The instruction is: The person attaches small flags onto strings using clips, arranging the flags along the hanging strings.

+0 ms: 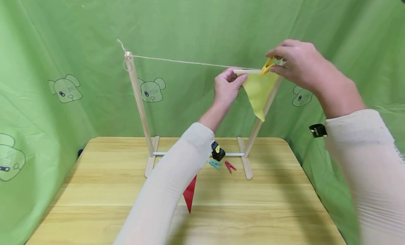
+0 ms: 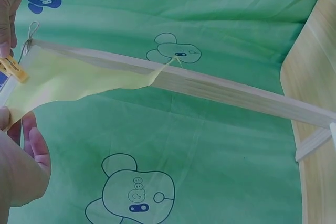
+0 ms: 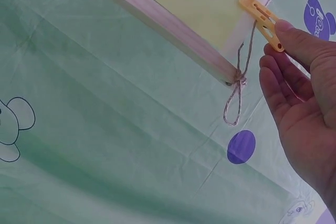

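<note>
A yellow triangular pennant (image 1: 257,94) with a white top band hangs point down at the right end of a string (image 1: 177,60). My left hand (image 1: 226,85) pinches the band's left corner between thumb and fingers. With thumb and fingertips, my right hand (image 1: 300,64) holds a yellow clothespin (image 1: 268,66); its jaws lie over the white band near the string. The right wrist view shows the clothespin (image 3: 261,22) across the band, close to the string's knot (image 3: 239,81) at the post top. Whether its jaws also take in the string, I cannot tell.
Two wooden posts, left (image 1: 139,104) and right (image 1: 269,101), stand on feet joined by a white bar (image 1: 234,154). A blue clothespin (image 1: 215,164), a red clothespin (image 1: 230,166) and a red pennant (image 1: 190,195), partly behind my left sleeve, are on the table (image 1: 253,210).
</note>
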Tool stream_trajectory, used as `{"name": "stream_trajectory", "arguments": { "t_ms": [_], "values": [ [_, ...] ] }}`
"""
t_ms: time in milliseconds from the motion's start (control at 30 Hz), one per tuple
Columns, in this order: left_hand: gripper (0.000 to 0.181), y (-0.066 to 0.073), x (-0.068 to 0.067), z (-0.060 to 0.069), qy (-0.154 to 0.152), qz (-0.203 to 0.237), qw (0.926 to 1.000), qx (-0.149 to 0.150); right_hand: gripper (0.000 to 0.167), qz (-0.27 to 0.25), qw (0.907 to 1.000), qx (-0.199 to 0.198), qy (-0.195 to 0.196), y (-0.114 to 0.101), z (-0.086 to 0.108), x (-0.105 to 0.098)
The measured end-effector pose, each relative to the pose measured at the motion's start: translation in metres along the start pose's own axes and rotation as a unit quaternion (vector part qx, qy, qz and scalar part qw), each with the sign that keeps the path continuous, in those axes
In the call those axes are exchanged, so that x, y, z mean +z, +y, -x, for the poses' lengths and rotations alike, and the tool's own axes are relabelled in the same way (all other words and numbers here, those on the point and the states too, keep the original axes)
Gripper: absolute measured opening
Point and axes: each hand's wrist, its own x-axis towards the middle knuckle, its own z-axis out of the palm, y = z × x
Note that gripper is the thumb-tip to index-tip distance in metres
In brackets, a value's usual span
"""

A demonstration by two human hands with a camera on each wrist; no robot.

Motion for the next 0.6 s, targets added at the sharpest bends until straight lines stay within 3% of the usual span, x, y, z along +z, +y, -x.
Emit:
{"name": "stream_trajectory", "arguments": {
  "t_ms": [333, 600],
  "values": [
    [0.017, -0.0024, -0.0028, -0.0011, -0.010, -0.022, 0.9997, -0.001, 0.042, -0.003, 1.0000, -0.001, -0.002, 0.0003, 0.0000, 0.0035],
    [0.021, -0.0027, -0.0046, -0.0004, -0.015, -0.043, 0.9990, 0.001, 0.055, -0.017, 0.9998, 0.007, 0.004, 0.0010, 0.0031, 0.0074]
  ]
}}
